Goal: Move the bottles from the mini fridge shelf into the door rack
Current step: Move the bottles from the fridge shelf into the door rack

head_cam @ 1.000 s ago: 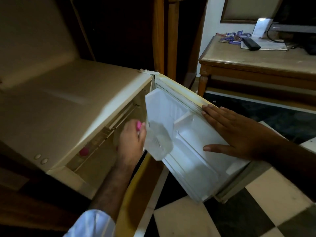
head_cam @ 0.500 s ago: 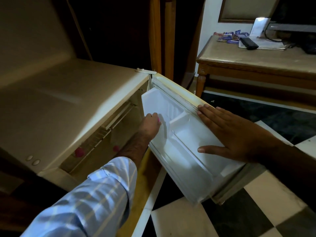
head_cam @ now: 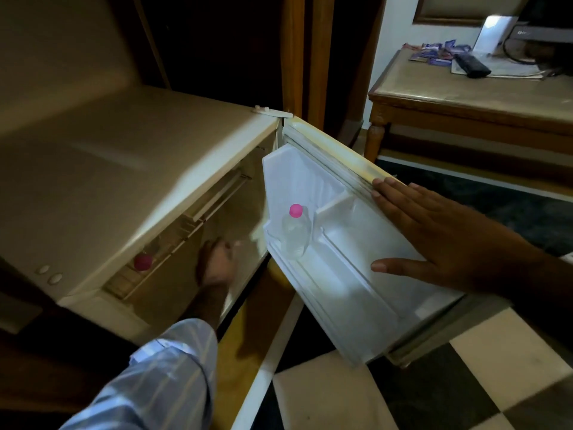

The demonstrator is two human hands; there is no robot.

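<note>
A clear bottle with a pink cap [head_cam: 295, 231] stands upright in the white door rack [head_cam: 338, 274] of the open mini fridge. A second pink cap [head_cam: 143, 262] shows on the shelf inside the fridge, its bottle mostly hidden by the fridge top. My left hand [head_cam: 217, 262] is inside the fridge opening, blurred, with nothing visible in it. My right hand [head_cam: 434, 240] lies flat with spread fingers on the inner face and top edge of the open door.
The beige fridge top [head_cam: 124, 169] overhangs the interior and hides most of the shelf. A wooden table [head_cam: 471, 100] with a remote and papers stands at the back right. Checkered floor tiles [head_cam: 341, 395] lie below the door.
My left hand carried a bottle to the door rack, set it there upright and let go, then drew back into the fridge opening. My right hand stayed on the door.
</note>
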